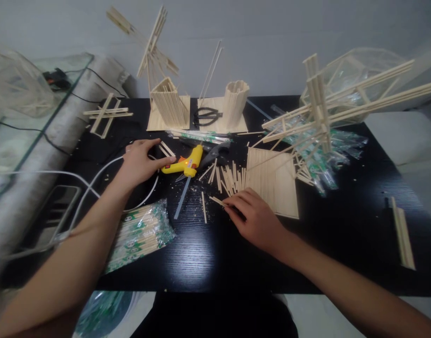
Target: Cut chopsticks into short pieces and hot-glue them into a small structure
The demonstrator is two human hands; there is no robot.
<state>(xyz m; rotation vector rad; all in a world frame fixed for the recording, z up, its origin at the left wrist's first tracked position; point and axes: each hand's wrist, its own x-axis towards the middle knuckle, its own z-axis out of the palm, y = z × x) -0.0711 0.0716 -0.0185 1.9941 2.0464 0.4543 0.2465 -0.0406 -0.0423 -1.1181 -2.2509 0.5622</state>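
My left hand (139, 162) reaches across the black table (208, 253) and touches the handle of a yellow glue gun (185, 164) with its thumb and fingers; the fingers are stretched out, not closed round it. My right hand (252, 213) lies lower, fingers pinched on a short wooden stick (217, 201) at the edge of a pile of cut sticks (227, 178). A flat panel of glued sticks (273, 180) lies just right of that hand.
Stick models stand at the back: a windmill-like frame (159, 80), a round stick cup (236, 105) and a large lattice (321, 112). Black scissors (206, 115), packets of chopsticks (139, 234), a white cable (95, 183) and loose sticks at the right edge (401, 234).
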